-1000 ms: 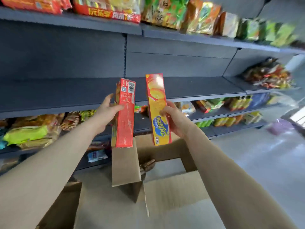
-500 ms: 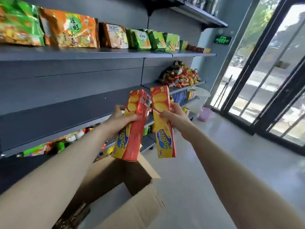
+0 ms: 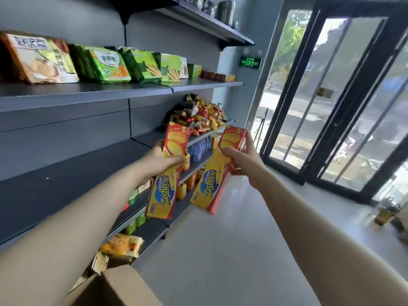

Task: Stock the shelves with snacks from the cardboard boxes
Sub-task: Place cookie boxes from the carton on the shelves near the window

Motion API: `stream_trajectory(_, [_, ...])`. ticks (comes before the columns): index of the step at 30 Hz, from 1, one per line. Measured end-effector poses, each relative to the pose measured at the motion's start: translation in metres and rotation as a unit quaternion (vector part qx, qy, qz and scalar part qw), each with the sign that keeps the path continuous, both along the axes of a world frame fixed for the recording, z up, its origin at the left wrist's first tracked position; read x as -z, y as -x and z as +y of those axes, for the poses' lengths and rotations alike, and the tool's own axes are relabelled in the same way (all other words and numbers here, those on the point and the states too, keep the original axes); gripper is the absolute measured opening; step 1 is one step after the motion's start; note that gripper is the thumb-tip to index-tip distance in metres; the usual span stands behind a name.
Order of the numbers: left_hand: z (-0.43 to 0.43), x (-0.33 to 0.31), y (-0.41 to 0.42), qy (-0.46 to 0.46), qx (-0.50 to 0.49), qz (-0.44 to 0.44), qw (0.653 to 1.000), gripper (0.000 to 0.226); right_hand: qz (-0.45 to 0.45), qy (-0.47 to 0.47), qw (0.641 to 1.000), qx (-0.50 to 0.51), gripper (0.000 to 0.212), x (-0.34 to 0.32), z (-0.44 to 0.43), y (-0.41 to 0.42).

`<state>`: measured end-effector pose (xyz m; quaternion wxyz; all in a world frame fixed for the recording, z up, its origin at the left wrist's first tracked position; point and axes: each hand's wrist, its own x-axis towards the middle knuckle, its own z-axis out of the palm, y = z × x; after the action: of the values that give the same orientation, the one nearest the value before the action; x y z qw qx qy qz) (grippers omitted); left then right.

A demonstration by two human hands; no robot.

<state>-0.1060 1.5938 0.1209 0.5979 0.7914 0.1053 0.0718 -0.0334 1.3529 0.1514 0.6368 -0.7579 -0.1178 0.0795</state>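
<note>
Head view: my left hand (image 3: 159,164) grips the left Zecheese box (image 3: 167,184) round its middle. My fingers (image 3: 174,160) are clamped on it, and one of them lies across the printed front. The box stands nearly upright with its top tipped a little to the right. It is in the air in front of the dark grey middle shelf (image 3: 66,184), near the shelf's front edge and not resting on it.

My right hand (image 3: 245,164) holds the right Zecheese box (image 3: 216,184) by its upper half, with my fingers curled round it from the right side. This box leans more, its top to the right and its lower end swung left towards the other box. The two boxes are near each other but apart. The right one hangs over the grey floor (image 3: 220,250), clear of the shelving.

A corner of the cardboard box (image 3: 114,288) shows at the bottom edge, below my left forearm. Just beyond it an orange snack bag (image 3: 121,244) lies on a low shelf.

Green snack packs (image 3: 106,65) stand in a row on the upper shelf (image 3: 88,93). A heap of wrapped sweets (image 3: 198,115) sits at the far end of the middle shelf. A green exit sign (image 3: 250,62) is on the end wall, beside the black-framed glass doors (image 3: 331,96).
</note>
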Motion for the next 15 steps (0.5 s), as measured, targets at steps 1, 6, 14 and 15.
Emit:
stream_trajectory(1, [0.000, -0.006, -0.025, 0.013, -0.004, 0.011, 1.000, 0.061, 0.004, -0.006, 1.000, 0.014, 0.087, -0.001, -0.002, -0.023])
stream_trajectory(6, [0.004, -0.028, -0.143, -0.001, -0.016, 0.021, 1.000, 0.043, -0.011, -0.031, 0.994, 0.108, 0.061, -0.003, -0.017, -0.149])
stream_trajectory(14, [-0.016, -0.069, -0.341, -0.039, -0.090, -0.074, 0.992, 0.046, -0.047, 0.014, 0.997, 0.066, 0.046, -0.015, -0.046, -0.384])
stream_trajectory(15, [-0.022, -0.075, -0.366, -0.041, -0.099, -0.074, 0.992, 0.047, -0.042, 0.021, 0.998, 0.050, 0.043, -0.016, -0.051, -0.412])
